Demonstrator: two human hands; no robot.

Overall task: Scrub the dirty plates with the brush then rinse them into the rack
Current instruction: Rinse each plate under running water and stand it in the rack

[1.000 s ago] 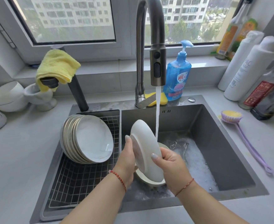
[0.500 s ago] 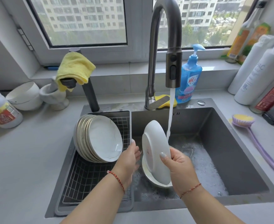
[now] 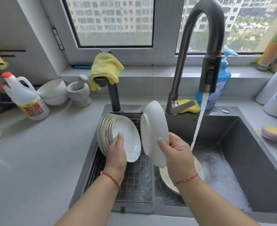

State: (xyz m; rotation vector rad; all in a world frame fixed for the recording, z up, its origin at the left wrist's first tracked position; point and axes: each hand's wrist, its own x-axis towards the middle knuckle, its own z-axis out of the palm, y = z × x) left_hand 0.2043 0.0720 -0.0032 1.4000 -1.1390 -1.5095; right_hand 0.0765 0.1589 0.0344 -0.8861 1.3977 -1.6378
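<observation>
My right hand grips a white plate by its lower rim, held on edge above the divide between rack and sink. My left hand holds the front of several gold-rimmed plates leaning in the wire rack, thumb on the plate's face. Another plate lies in the sink under my right wrist. Water runs from the faucet just right of the held plate. The purple brush lies on the counter at the right.
A blue soap bottle and yellow sponge sit behind the sink. A yellow cloth hangs on a black post. A white jug, bowls and a mortar stand left; tall bottles stand at the right edge.
My right hand has carried the plate left out of the water stream towards the rack. My left hand let go of it and took hold of the stacked plates.
</observation>
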